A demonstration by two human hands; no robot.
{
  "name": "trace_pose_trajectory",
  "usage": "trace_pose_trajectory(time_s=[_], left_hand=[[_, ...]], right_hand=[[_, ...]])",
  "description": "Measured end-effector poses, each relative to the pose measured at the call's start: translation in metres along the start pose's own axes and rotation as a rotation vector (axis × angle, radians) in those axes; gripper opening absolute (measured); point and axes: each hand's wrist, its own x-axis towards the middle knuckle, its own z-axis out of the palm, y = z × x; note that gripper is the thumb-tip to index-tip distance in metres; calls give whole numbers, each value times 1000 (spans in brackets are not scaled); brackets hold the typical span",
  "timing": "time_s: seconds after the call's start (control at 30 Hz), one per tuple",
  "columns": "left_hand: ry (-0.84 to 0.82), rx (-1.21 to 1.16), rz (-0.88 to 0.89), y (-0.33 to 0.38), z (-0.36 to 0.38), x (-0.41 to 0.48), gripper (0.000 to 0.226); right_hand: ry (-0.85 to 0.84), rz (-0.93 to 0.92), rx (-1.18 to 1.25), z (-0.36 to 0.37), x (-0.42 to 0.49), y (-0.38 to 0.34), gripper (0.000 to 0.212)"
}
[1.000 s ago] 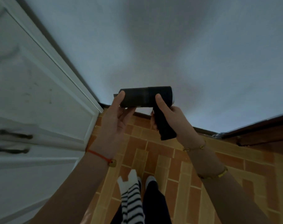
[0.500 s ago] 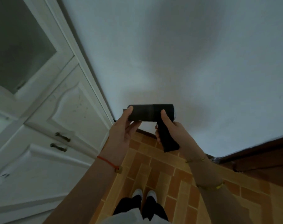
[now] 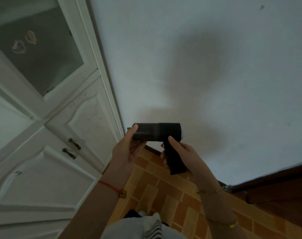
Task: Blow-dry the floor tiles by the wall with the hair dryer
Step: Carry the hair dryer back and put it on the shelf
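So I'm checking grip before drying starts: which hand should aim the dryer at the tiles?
Probably the right hand: it wraps the hair dryer handle. The left hand only pinches the barrel's end, above the floor tiles.

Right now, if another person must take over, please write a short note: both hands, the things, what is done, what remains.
Left hand: pinches the nozzle end of the black barrel-shaped hair dryer.
Right hand: wrapped around its handle.
Dryer is held level at the white wall, above the orange-brown brick-pattern floor tiles.
Done: dryer in hand.
Left: aim it down and dry the tiles along the wall.
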Motion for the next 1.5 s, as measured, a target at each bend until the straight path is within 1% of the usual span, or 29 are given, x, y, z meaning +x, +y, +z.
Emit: trace_pose_trajectory(time_s=[0.1, 0.23, 0.37, 0.5, 0.6, 0.87, 1.07, 1.17, 1.23, 1.37, 1.5], left_hand=[[44, -13, 25, 2, -3, -5, 49], [82, -88, 27, 3, -15, -17, 46], [160, -150, 51, 12, -31, -33, 34], [242, -246, 144, 23, -56, -45, 40], [305, -295, 219, 32, -80, -56, 37], [483, -367, 410, 68, -147, -74, 30], [556, -447, 490, 112, -205, -74, 29], [588, -461, 536, 140, -236, -72, 33], [608, -466, 560, 161, -258, -71, 30], [658, -468, 599, 200, -302, -69, 38], [705, -471, 610, 233, -339, -65, 37]], right_hand=[[-35, 9, 38, 2, -5, 1, 57], [-110, 17, 89, 8, -10, 0, 45], [-186, 12, -16, 27, -9, -5, 39], [-274, 30, -92, 55, -7, -12, 35], [-361, 46, -106, 83, -5, -16, 31], [-537, 72, -195, 177, 17, -24, 36], [-639, 73, -268, 262, 38, -29, 34], [-676, 47, -304, 308, 49, -33, 32], [-706, 39, -316, 340, 57, -36, 34], [-748, 12, -347, 400, 68, -39, 34], [-746, -1, -351, 450, 76, -38, 32]])
